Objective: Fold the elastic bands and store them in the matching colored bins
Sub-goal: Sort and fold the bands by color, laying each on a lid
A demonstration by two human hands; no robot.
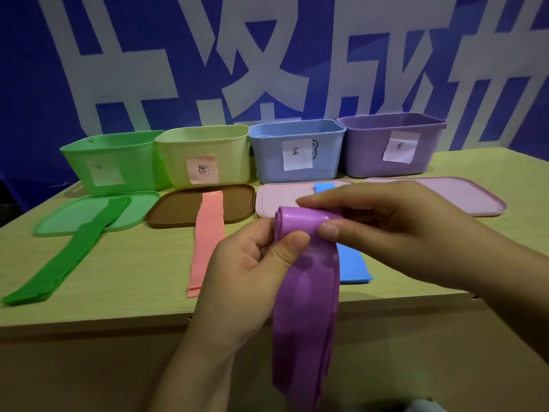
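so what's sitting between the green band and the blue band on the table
In the head view, the flat pink elastic band lies between the long green elastic band and the blue elastic band, its far end resting on the brown plastic lid.

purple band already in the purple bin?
No, the purple band is held up front by both the left hand and right hand, well short of the purple bin.
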